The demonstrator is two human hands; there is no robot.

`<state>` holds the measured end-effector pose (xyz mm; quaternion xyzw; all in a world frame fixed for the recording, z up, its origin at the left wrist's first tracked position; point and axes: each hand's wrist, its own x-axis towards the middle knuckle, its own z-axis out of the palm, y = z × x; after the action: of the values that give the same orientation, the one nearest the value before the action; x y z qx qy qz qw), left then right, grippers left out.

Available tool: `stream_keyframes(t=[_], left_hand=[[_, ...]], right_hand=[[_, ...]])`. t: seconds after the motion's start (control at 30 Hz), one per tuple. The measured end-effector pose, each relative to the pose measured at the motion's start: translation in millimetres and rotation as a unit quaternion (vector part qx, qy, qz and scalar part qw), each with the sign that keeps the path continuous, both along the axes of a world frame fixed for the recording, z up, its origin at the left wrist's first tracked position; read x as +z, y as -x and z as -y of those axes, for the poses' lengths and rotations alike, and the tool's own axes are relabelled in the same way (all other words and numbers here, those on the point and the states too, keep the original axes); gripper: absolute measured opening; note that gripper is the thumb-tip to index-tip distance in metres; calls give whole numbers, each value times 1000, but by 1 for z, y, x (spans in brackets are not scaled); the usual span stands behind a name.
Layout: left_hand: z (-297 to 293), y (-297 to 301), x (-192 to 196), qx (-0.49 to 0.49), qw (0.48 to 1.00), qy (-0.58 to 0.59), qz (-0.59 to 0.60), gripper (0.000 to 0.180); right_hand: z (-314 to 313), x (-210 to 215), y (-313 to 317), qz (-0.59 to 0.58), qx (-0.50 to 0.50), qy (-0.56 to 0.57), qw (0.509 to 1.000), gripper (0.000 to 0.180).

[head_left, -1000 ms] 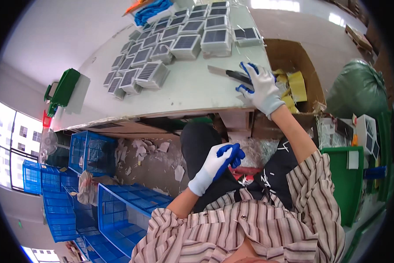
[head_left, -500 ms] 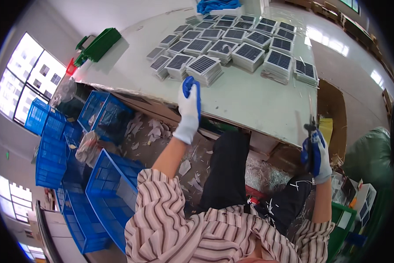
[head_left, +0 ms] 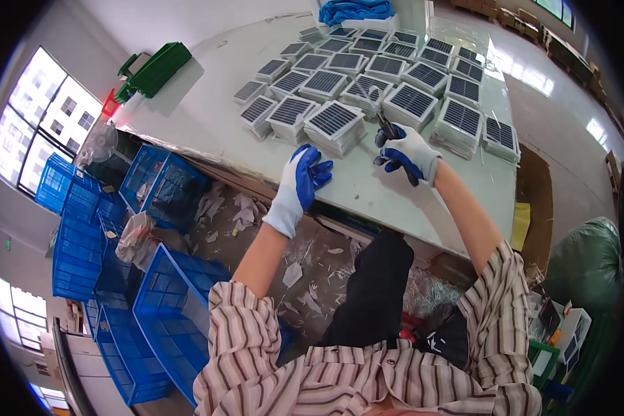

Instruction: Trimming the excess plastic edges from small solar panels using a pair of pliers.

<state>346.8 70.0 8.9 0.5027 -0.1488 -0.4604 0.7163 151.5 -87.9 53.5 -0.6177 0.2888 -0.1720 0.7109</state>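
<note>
Pale green tabletop (head_left: 364,180) spreads before you, its near edge close to your gloved hands. Your left hand (head_left: 307,178), in a white glove with blue palm and fingers, has drawn slightly nearer to you; its fingers curl loosely, with nothing visible in them. Your right hand (head_left: 407,154) has swung in from the table's right end, gripping a slim black-handled tool (head_left: 388,130), so the tool is now beside the work. Just beyond stand tight, white-edged stacks of dark rectangular solar panels (head_left: 335,119), leaving narrow gaps; what looks like a clear plastic loop (head_left: 374,93) lies over one, near the tool's tip. Around you: blue plastic crates (head_left: 160,340) near left, a brown cardboard box (head_left: 536,180) right, bright blue cloth (head_left: 357,10) far.
</note>
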Motion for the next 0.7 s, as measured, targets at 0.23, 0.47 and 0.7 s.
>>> stream_keyframes(t=[0.23, 0.47, 0.7], left_hand=[[6, 4, 11, -14, 999, -28, -6, 23], [21, 9, 19, -54, 998, -14, -6, 14], [-4, 28, 15, -64, 997, 1, -32, 21]], right_hand=[[29, -24, -55, -56, 38, -21, 997, 18], [23, -19, -54, -16, 45, -63, 997, 16], [-10, -15, -19, -10, 29, -84, 996, 15]])
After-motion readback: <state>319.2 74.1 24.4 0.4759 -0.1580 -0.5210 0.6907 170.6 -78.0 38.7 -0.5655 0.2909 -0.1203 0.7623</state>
